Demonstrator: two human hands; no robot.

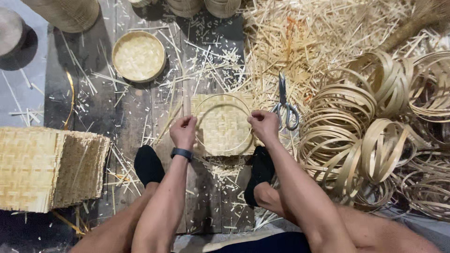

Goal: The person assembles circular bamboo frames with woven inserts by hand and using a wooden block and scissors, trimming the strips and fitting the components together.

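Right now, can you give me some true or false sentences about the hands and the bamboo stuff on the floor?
1. Both hands hold a thin bamboo hoop over a square woven mat. True: the left hand grips its left side and the right hand its right side.
2. The scissors are in the right hand. False: they lie on the bamboo scraps, just right of that hand.
3. A stack of woven mats sits at the left. True.
4. The round woven tray is on the person's lap. False: it lies on the floor boards, beyond the hands.
5. The loose bamboo rings are piled at the left. False: they are at the right.
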